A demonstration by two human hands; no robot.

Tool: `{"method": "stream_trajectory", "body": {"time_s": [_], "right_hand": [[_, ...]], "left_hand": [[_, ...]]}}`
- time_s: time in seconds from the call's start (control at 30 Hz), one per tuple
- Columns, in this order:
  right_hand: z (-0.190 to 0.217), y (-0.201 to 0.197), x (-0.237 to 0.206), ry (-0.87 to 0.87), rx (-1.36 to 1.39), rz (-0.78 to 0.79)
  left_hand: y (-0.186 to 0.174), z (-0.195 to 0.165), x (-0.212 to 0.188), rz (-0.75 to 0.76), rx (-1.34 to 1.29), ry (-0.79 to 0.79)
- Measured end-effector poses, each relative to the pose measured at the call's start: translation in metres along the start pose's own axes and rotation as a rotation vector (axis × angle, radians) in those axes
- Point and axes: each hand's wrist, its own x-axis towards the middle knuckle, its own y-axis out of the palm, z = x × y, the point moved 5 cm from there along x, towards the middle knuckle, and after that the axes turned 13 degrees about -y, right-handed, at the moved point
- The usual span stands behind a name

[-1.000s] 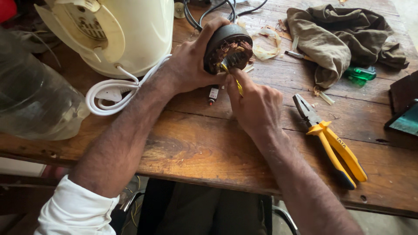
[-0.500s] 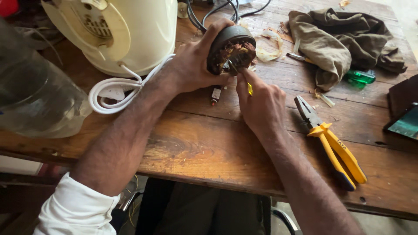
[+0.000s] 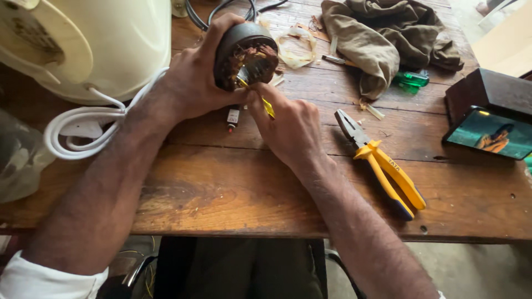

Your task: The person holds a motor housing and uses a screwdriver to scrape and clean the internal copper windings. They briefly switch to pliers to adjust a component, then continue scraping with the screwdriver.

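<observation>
My left hand (image 3: 195,83) grips a round black motor (image 3: 244,52) with brown copper windings showing in its open end, held tilted just above the wooden table (image 3: 233,188). My right hand (image 3: 288,127) pinches a thin yellow-handled tool (image 3: 260,98) whose tip is pushed into the windings. A small cylindrical part (image 3: 233,117) lies on the table below the motor, between the two hands.
Yellow-handled pliers (image 3: 382,163) lie right of my right hand. A cream appliance housing (image 3: 105,44) with a coiled white cord (image 3: 83,133) sits at the left. An olive cloth (image 3: 382,39), a green object (image 3: 413,80), a dark box (image 3: 487,91) and a phone (image 3: 490,133) are at the right.
The view has shifted and tightened on the hands. My right hand stays at the motor's open end, with the yellow tool worked slightly against the windings.
</observation>
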Motion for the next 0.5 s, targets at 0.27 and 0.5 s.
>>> {"method": "stream_trajectory", "body": {"time_s": [0.27,0.5], "right_hand": [[-0.0036,0.0067,-0.0006,-0.006,-0.094,0.079],[-0.0078,0.0056,-0.0028,-0.027,-0.085,0.072]], "left_hand": [[0.0026,-0.0098,0.003,-0.007,-0.004,-0.019],[0.006,-0.0072,0.0043,0.032,-0.026,-0.046]]}}
